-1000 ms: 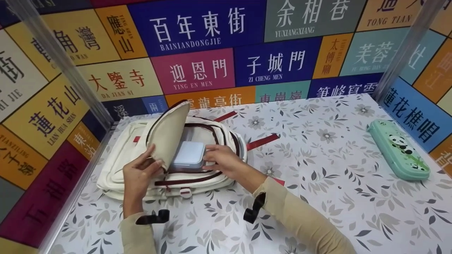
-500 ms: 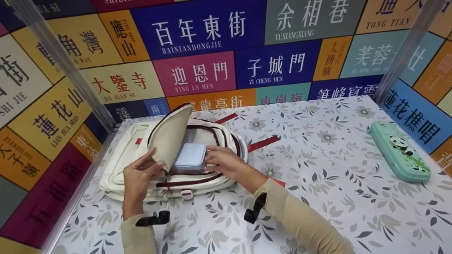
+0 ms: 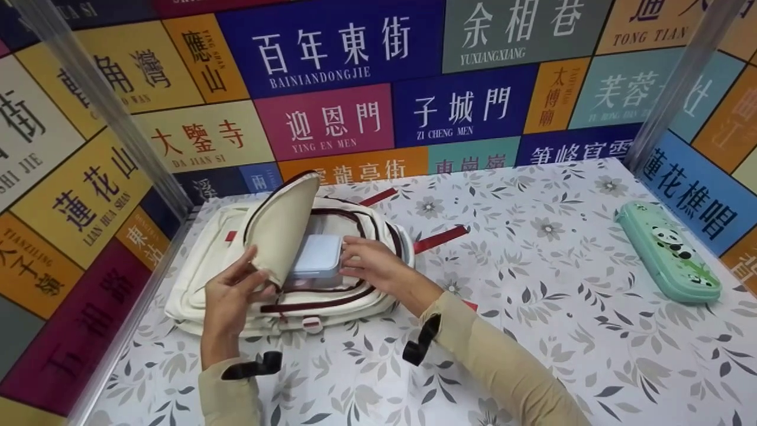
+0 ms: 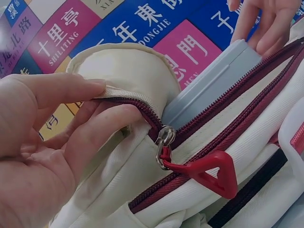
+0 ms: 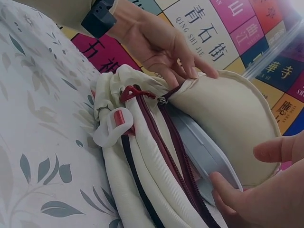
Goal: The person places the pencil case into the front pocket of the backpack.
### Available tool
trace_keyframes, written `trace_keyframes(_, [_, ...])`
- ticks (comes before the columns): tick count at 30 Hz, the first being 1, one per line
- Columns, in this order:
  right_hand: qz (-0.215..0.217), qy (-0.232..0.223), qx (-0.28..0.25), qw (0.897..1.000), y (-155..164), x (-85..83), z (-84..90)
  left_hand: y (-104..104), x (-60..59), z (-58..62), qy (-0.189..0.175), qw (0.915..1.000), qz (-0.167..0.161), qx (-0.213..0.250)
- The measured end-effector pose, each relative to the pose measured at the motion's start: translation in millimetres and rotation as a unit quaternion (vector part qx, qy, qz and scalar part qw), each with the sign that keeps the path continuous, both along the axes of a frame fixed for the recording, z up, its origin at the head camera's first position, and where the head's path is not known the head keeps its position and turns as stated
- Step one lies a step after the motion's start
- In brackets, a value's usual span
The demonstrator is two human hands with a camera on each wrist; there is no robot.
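A cream backpack with dark red zips lies on its back, its front compartment unzipped. My left hand pinches the edge of the raised flap between thumb and fingers, beside the zip's metal slider and red pull. A light blue flat box sits tilted inside the opening, its lower part hidden by the bag. My right hand is at the box's right end. In the right wrist view, one fingertip touches the box's edge while another finger stands apart above it.
A green pencil case with pandas lies at the right of the floral-covered table. Red straps stick out from the bag's right side. Printed sign panels wall the back and sides.
The right hand's upper finger has lifted slightly off the box's end. The left hand keeps its pinch on the flap, and the box stays in the opening with hardly any shift.
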State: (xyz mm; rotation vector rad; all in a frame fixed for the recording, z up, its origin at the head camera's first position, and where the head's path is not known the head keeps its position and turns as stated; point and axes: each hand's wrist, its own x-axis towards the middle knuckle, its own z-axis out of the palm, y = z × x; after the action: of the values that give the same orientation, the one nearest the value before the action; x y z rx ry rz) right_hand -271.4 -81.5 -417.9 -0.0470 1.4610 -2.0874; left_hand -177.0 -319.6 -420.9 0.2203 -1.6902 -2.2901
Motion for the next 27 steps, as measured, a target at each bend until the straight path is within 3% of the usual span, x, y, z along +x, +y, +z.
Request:
trace_keyframes(8, [0.013,-0.018,-0.029,0.999,-13,-3.0,0.6,0,-1.1,-1.1,0.007,0.9999,0.002,-0.009])
trace_keyframes(13, [-0.005,-0.030,-0.055,0.998,-20,-6.5,-0.5,1,-1.9,-2.6,0.011,0.9999,0.002,-0.010])
trace_keyframes(27, [-0.017,-0.023,-0.057,0.998,-45,-8.3,-4.2,2,-6.0,-5.2,0.012,0.9995,0.017,-0.024])
